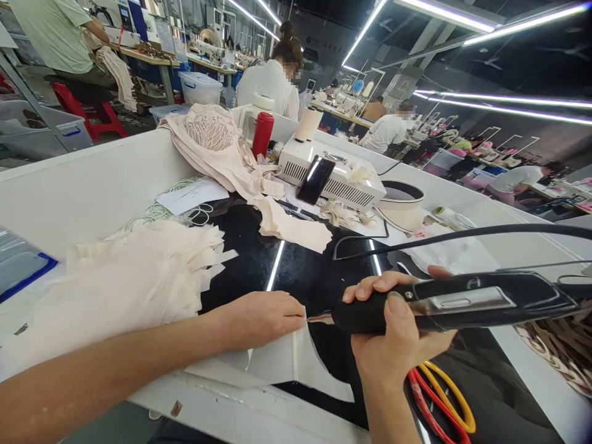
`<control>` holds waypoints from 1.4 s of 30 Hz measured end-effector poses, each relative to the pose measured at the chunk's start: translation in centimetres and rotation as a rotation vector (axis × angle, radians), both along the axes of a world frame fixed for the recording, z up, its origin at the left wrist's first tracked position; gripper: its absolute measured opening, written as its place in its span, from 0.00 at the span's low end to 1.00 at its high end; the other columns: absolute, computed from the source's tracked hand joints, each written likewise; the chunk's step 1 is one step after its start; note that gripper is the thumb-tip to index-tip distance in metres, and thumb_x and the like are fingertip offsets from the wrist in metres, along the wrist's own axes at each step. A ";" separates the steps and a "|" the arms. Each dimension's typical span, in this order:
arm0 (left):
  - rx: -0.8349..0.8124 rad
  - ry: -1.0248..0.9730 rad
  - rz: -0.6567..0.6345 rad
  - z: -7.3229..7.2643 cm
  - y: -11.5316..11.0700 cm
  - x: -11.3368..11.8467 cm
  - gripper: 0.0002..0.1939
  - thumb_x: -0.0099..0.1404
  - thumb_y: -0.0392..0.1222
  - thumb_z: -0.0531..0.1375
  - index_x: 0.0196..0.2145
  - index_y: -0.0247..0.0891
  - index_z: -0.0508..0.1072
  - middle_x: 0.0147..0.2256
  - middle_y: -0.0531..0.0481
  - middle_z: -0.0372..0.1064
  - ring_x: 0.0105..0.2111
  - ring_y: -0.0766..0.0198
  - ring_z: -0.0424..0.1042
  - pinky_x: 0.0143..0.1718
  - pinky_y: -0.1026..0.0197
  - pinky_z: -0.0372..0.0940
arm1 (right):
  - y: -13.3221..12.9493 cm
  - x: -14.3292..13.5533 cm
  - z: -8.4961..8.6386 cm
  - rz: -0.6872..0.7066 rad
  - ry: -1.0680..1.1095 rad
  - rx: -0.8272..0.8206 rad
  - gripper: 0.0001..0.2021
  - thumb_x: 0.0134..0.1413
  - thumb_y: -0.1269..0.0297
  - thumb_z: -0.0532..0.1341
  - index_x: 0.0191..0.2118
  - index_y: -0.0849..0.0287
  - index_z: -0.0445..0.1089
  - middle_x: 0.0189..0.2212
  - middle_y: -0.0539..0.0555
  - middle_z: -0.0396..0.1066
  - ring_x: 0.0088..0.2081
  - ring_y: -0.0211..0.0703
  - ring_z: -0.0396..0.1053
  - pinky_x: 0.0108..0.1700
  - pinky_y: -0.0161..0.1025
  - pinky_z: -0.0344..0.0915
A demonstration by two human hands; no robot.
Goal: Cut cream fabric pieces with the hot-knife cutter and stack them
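Observation:
My right hand [402, 345] is wrapped round a black corded handheld tool [490, 302] with a silver panel and a thin metal tip. That tip points left and meets my left fingertips at the edge of a white fabric piece [272, 361]. My left hand [261, 320] is closed, its fingers pinching the fabric's upper edge; the thumb is hidden. A narrow pale strip runs down the piece. Underneath lies a glossy black sheet [250, 265]. Left of my hand is a heap of cream fabric pieces [139, 271].
Behind the sheet stand a white vented box [333, 169], a phone [316, 179], a thread cone [308, 124], a red bottle [263, 134] and a lace garment [213, 139]. Red and yellow loops [444, 401] lie at lower right. The black cable [481, 231] arcs overhead. Several people sit beyond the partition.

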State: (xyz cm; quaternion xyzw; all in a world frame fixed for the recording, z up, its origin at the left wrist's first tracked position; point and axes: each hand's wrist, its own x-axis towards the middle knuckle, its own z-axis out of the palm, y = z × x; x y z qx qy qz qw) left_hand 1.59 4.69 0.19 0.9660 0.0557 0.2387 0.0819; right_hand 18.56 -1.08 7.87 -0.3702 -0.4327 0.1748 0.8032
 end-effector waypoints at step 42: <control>-0.068 0.049 -0.123 0.3 -0.8 -1.1 0.09 0.76 0.31 0.55 0.48 0.34 0.75 0.46 0.44 0.75 0.47 0.58 0.74 0.52 0.58 0.70 | -2.6 -0.5 -0.3 0.038 0.072 0.047 0.22 0.56 0.71 0.68 0.54 0.50 0.65 0.32 0.44 0.73 0.26 0.37 0.70 0.26 0.38 0.73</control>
